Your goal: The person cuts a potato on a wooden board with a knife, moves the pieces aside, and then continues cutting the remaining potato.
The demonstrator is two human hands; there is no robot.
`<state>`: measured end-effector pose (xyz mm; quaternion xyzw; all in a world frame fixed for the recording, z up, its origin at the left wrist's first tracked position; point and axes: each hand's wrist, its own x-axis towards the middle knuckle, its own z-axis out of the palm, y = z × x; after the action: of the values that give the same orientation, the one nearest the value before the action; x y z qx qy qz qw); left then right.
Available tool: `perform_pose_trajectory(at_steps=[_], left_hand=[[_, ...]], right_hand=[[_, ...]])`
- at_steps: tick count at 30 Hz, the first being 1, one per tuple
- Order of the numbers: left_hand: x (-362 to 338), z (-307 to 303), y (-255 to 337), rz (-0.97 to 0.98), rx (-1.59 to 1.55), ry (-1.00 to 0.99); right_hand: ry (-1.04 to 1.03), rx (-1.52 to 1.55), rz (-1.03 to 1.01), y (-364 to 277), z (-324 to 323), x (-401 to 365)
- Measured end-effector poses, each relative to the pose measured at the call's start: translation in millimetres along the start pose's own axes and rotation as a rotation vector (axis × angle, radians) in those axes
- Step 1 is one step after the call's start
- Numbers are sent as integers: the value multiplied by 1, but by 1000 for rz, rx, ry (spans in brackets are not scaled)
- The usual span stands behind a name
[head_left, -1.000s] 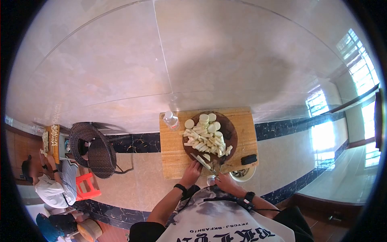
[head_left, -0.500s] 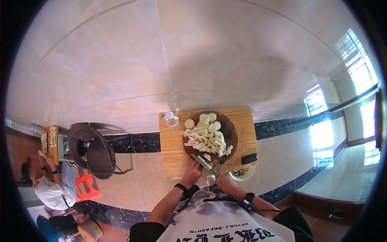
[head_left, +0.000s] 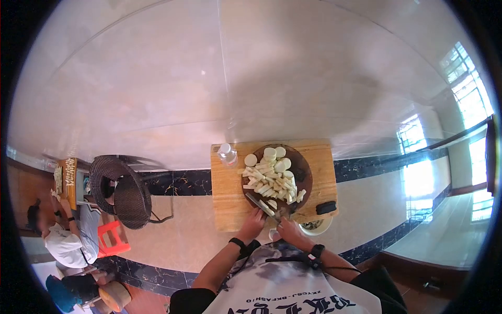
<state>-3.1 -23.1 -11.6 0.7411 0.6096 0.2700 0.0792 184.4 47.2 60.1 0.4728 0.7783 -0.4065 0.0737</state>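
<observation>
Head view: cutting with the knife [head_left: 254, 200] at the near part of the round board [head_left: 304, 175].
Right hand [head_left: 291, 231] is wrapped around the handle end; left hand [head_left: 253, 222] is beside the blade, and whether it pinches anything cannot be told. Pale pieces [head_left: 269, 179] lie heaped beyond the blade. Recommended: tuck left fingertips clear of the edge, seat each piece flat, and keep strokes even.

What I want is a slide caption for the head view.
Right hand holding a knife, left hand beside it, with pale sticks and slices on a round board.
</observation>
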Motion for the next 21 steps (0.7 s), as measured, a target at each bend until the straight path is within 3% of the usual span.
perform_pose_trajectory(at_steps=[4, 7, 9, 11, 13, 21], left_hand=[[-1, -1, -1, -23, 7, -93], [3, -4, 2, 7, 40, -95], [4, -9, 4, 32, 55, -72], [3, -6, 3, 30, 32, -51], [0, -2, 4, 16, 12, -44], [-6, -9, 9, -15, 11, -32]], right_hand=[[-1, -51, -146, 12, -15, -15], [34, 40, 15, 30, -11, -15], [91, 19, -168, 34, -8, -20], [73, 38, -185, 30, -9, -23], [-28, 96, -35, 17, -9, -23], [12, 98, -111, 7, -10, -30]])
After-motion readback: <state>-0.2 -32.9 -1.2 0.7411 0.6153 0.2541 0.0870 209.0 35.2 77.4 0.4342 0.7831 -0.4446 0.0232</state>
